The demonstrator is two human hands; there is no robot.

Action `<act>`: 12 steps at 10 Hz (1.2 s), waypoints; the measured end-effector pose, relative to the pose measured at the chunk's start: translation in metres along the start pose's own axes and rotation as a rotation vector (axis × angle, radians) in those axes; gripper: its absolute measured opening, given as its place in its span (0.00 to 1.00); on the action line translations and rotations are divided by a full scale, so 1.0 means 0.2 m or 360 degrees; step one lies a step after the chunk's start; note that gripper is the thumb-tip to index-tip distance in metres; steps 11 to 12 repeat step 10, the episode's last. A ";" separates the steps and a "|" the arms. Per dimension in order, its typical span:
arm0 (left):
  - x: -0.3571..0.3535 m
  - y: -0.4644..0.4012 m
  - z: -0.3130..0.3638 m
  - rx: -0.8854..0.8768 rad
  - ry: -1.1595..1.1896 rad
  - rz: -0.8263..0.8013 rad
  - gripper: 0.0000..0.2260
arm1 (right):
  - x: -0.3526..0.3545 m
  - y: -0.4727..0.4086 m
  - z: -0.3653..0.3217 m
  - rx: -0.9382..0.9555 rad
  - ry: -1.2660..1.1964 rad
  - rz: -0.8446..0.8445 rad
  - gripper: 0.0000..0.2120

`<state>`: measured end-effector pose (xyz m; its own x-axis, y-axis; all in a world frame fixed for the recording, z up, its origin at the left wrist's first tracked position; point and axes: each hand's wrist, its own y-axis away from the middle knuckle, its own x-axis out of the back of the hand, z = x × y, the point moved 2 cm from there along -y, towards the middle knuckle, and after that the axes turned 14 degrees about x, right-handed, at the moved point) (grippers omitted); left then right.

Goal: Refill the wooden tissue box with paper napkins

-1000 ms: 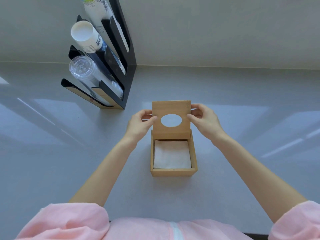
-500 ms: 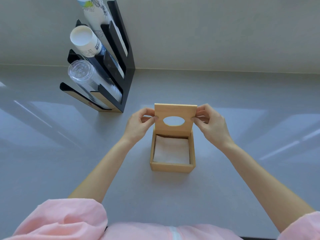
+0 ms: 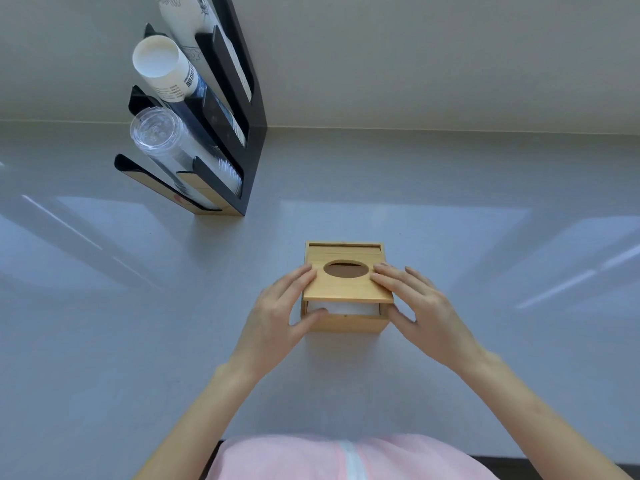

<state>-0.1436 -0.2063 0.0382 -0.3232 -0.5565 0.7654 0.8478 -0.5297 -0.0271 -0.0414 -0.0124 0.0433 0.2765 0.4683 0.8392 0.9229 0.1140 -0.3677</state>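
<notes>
Just below the middle of the frame, a square light-wood tissue box [image 3: 341, 322] sits on the grey bench [image 3: 450, 220]. Its flat wooden lid with an oval hole [image 3: 346, 284] lies over it, near edge raised, white paper napkins [image 3: 341, 308] showing in the gap. The left hand [image 3: 277, 320] and right hand [image 3: 420, 311] flank it (fingers [image 3: 301, 277] spread, resting on the lid's sides, thumbs against the box front). A black cup rack [image 3: 221, 109] stands upper left.

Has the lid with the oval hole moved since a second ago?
Yes. The lid has swung down from nearly upright at the back of the wooden box to almost flat over the napkins, front edge still raised.
</notes>
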 end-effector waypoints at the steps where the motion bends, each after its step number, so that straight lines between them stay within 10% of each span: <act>1: -0.02 0.03 -0.01 -0.0048 -0.0137 -0.0064 0.30 | -0.02 0.04 -0.01 -0.0004 0.0014 -0.0058 0.21; 12: -0.10 -0.05 -0.02 0.0062 -0.0488 -0.0039 0.25 | -0.08 0.01 0.05 -0.0059 0.0219 0.0035 0.22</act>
